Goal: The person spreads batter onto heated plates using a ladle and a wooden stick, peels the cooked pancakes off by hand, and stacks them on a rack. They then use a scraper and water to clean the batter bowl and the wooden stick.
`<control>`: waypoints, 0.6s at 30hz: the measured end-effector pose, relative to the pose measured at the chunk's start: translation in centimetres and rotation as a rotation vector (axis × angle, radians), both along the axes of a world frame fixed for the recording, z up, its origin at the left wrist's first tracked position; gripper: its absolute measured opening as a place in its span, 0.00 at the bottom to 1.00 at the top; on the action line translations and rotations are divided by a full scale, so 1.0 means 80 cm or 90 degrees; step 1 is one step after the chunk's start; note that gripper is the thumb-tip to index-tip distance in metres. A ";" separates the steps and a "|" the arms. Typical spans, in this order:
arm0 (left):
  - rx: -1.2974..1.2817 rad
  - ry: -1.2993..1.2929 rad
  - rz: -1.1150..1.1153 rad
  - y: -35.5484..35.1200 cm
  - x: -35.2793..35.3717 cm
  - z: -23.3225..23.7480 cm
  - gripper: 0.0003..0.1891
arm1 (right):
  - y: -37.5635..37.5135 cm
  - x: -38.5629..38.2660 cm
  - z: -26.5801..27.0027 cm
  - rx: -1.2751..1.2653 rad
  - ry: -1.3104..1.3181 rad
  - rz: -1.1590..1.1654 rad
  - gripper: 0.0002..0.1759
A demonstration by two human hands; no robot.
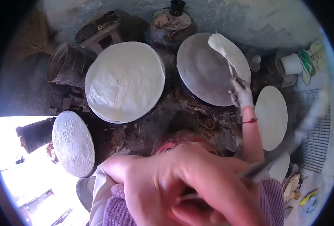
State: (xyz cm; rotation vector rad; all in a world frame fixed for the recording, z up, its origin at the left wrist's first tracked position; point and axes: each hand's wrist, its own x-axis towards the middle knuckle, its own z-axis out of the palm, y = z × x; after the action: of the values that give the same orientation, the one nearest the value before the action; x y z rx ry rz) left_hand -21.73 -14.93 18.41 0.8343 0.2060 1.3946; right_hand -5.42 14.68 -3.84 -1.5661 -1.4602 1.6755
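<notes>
On the right, my right hand (242, 93), pale with flour and with red bands at the wrist, is closed around a thin stick (230, 68). The stick's far end touches a thin pale sheet of dough (236, 56), whose left edge is lifted and folded on the right part of a round grey griddle (202, 71). Very near the camera, my left hand (197, 180) looms large, fingers curled round a long thin tool (272, 160), which is blurred and points to the upper right. Part of this hand's grip is hidden.
A second griddle at centre left bears a large flatbread (125, 81). Round white sheets lie at left (73, 144) and right (271, 118). Behind stand a metal bucket (63, 66) and a drum (170, 32). A wire rack (314, 132) is at far right.
</notes>
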 end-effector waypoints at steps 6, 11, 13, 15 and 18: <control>0.067 -0.032 -0.007 0.033 0.050 0.014 0.18 | 0.007 0.019 -0.010 -0.060 0.122 -0.043 0.22; 0.073 -0.034 -0.010 0.056 0.082 0.028 0.15 | 0.011 0.024 0.017 -0.068 0.070 0.040 0.20; 0.080 -0.030 0.002 0.067 0.095 0.026 0.14 | 0.046 0.052 -0.002 -0.029 0.054 -0.030 0.21; 0.076 -0.035 0.012 0.080 0.109 0.021 0.14 | 0.055 0.047 -0.010 -0.120 0.104 -0.089 0.22; 0.060 -0.039 0.033 0.095 0.122 0.018 0.12 | 0.043 0.011 0.004 -0.108 0.066 0.121 0.22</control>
State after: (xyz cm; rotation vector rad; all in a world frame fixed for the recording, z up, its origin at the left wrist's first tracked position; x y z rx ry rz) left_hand -11.98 -7.30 19.88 0.8686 0.1161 1.4851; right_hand -4.57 18.15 -3.52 -1.4370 -1.4857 2.0061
